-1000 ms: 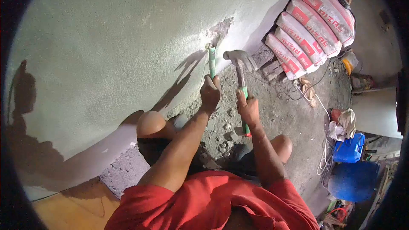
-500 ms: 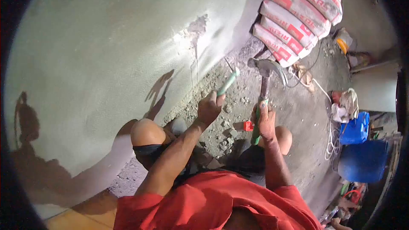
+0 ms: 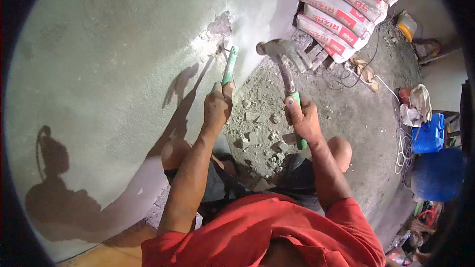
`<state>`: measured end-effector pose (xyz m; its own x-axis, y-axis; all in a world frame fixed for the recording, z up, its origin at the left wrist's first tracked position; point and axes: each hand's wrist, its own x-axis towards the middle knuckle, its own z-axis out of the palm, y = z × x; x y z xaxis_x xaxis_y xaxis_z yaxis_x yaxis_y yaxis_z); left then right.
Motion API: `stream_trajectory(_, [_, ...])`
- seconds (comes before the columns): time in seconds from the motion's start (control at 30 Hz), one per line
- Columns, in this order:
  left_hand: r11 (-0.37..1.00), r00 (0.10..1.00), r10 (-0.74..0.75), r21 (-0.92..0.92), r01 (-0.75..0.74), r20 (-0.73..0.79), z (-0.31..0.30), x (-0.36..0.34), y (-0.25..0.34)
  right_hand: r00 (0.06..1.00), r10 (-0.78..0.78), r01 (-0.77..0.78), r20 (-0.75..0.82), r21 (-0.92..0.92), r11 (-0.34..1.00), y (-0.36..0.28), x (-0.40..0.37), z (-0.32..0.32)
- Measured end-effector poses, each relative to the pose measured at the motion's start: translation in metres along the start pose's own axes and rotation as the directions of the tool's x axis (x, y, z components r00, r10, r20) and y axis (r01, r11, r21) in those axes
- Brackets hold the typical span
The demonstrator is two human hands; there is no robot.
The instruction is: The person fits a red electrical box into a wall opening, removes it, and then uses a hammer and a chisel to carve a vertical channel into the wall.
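My left hand is wrapped round a chisel with a green handle. Its thin dark tip points at the lower part of a broken, chipped patch in the plastered wall; whether it touches cannot be made out. In my right hand is a claw hammer with a green grip, held upright. The hammer head is to the right of the chisel, apart from it. Broken rubble lies on the floor below my hands, between my knees.
Stacked bags stand against the wall ahead. A white cable runs along the floor at the right, near a blue jerrycan and a blue container. Shadows of my head and arms fall on the wall.
My left hand has moved up and left, bringing the chisel to the broken patch. My right hand has lifted the hammer up and slightly left. The view has shifted a little.
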<state>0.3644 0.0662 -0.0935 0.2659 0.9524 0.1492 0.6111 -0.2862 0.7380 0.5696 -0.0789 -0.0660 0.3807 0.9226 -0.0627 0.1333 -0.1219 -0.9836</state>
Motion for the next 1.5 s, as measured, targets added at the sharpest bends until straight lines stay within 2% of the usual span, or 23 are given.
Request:
stream_trajectory(0.1, [0.990, 0.991, -0.132, -0.052, 0.133, 0.026, -0.003, 0.005, -0.006, 0.992, -0.124, 0.124, 0.017, 0.040, 0.992, -0.016, 0.004, -0.003])
stream_trajectory(0.23, [0.991, 1.000, 0.005, -0.133, -0.001, 0.026, -0.010, 0.015, -0.020, 0.952, -0.304, 0.304, -0.019, 0.032, 0.952, -0.026, 0.006, 0.003])
stream_trajectory(0.33, [0.986, 0.994, -0.088, -0.137, 0.097, 0.068, -0.017, 0.013, -0.008, 0.889, -0.446, 0.451, -0.102, 0.026, 0.892, -0.009, 0.019, 0.029])
stream_trajectory(0.37, [0.989, 0.997, -0.073, -0.124, 0.076, 0.026, -0.012, 0.015, -0.011, 0.902, -0.424, 0.426, -0.076, 0.016, 0.904, 0.014, 0.032, 0.039])
stream_trajectory(0.4, [0.990, 0.997, -0.076, -0.120, 0.078, 0.028, -0.014, 0.014, -0.004, 0.967, -0.254, 0.244, -0.024, -0.197, 0.950, 0.036, 0.047, 0.046])
stream_trajectory(0.47, [0.994, 0.994, -0.104, 0.049, 0.103, 0.033, -0.021, 0.010, 0.017, 0.991, -0.130, 0.123, 0.013, -0.420, 0.899, 0.021, 0.077, 0.067])
stream_trajectory(0.5, [0.982, 0.985, -0.160, 0.108, 0.152, 0.070, -0.022, 0.020, 0.019, 0.991, -0.137, 0.128, 0.009, -0.420, 0.898, 0.015, 0.073, 0.066])
stream_trajectory(0.6, [0.973, 0.969, -0.229, 0.040, 0.226, 0.087, -0.019, 0.019, 0.021, 0.996, -0.093, 0.086, -0.009, -0.294, 0.952, -0.006, 0.069, 0.058])
stream_trajectory(0.67, [0.956, 0.947, -0.294, 0.017, 0.294, 0.132, -0.002, 0.040, -0.001, 0.964, -0.257, 0.252, -0.067, -0.071, 0.965, -0.026, 0.064, 0.043])
stream_trajectory(0.8, [0.904, 0.874, -0.423, 0.047, 0.425, 0.237, -0.004, 0.047, -0.004, 0.933, -0.349, 0.356, -0.093, 0.079, 0.931, -0.060, 0.054, 0.028])
stream_trajectory(0.87, [0.941, 0.931, -0.333, -0.016, 0.339, 0.151, -0.012, 0.037, 0.011, 0.949, -0.301, 0.308, -0.097, 0.069, 0.949, 0.000, 0.071, 0.050])
stream_trajectory(0.9, [0.937, 0.921, -0.350, 0.084, 0.340, 0.173, -0.024, 0.033, 0.029, 0.958, -0.280, 0.265, -0.063, -0.179, 0.948, 0.011, 0.075, 0.058])
stream_trajectory(0.93, [0.925, 0.911, -0.365, 0.182, 0.333, 0.191, -0.030, 0.029, 0.040, 0.956, -0.284, 0.269, -0.066, -0.179, 0.946, 0.022, 0.076, 0.059])
stream_trajectory(1.0, [0.980, 0.990, -0.121, 0.167, 0.108, 0.071, 0.002, 0.011, -0.004, 0.997, 0.045, -0.054, -0.069, -0.142, 0.988, 0.041, 0.074, 0.061])
stream_trajectory(1.07, [0.969, 0.987, 0.141, 0.217, -0.122, -0.075, 0.070, -0.038, -0.092, 0.993, 0.071, -0.073, -0.090, -0.028, 0.997, 0.043, 0.051, 0.058])
stream_trajectory(1.1, [0.944, 0.992, 0.127, 0.306, -0.125, 0.011, 0.089, -0.058, -0.105, 0.993, 0.065, -0.061, -0.101, 0.037, 0.997, 0.038, 0.044, 0.049])
stream_trajectory(1.13, [0.936, 0.998, 0.041, 0.348, -0.058, 0.055, 0.080, -0.076, -0.068, 0.991, 0.068, -0.057, -0.112, 0.102, 0.993, 0.036, 0.037, 0.040])
stream_trajectory(1.2, [0.992, 0.999, 0.008, 0.127, -0.014, 0.047, 0.080, -0.068, -0.061, 0.992, 0.031, -0.020, -0.121, 0.098, 0.995, 0.037, 0.024, 0.025])
stream_trajectory(1.27, [0.965, 0.966, 0.244, -0.072, -0.251, -0.089, 0.055, -0.043, -0.033, 0.998, 0.017, -0.014, -0.052, 0.052, 0.999, 0.027, 0.017, 0.013])
stream_trajectory(1.3, [0.933, 0.924, 0.337, 0.196, -0.302, -0.180, 0.049, -0.030, -0.035, 0.998, 0.036, -0.026, -0.054, 0.164, 0.986, 0.026, 0.015, 0.014])
stream_trajectory(1.33, [0.978, 0.988, -0.154, -0.143, 0.150, -0.020, 0.044, -0.021, -0.026, 0.999, 0.025, -0.017, -0.047, 0.158, 0.987, 0.027, 0.014, 0.014])
stream_trajectory(1.4, [0.990, 0.986, -0.138, -0.017, 0.137, -0.096, 0.043, -0.009, -0.031, 0.999, -0.036, 0.041, -0.037, 0.140, 0.989, 0.027, 0.011, 0.016])
stream_trajectory(1.5, [0.987, 0.987, -0.126, -0.114, 0.114, -0.101, 0.039, -0.014, -0.035, 0.998, -0.063, 0.067, -0.030, 0.123, 0.990, 0.023, 0.006, 0.016])
